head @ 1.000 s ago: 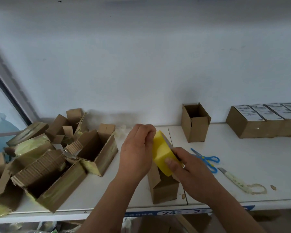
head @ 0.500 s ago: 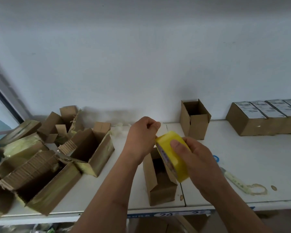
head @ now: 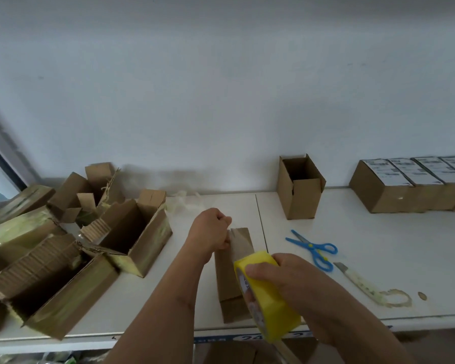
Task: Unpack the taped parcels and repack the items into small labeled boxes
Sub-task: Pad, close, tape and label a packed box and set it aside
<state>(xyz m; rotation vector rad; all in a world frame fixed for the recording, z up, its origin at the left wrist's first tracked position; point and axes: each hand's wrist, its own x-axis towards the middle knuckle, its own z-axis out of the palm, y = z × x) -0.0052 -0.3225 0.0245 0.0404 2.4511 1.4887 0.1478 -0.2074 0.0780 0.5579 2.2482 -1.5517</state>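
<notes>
Tape roll drawn back toward the bench's front edge; small box now closed under a strip of tape.

The small box [head: 233, 279] stands near the front edge of the bench [head: 378, 258], flaps down; the left hand [head: 212, 232] is curled at its far top end, pinching the tape there; the right hand [head: 286, 279] grips the yellow tape roll [head: 271, 308] over the box's near corner; blue scissors [head: 314, 249] and a box cutter [head: 357, 281] lie to the right; opened parcels [head: 63, 245] crowd the left end.
</notes>
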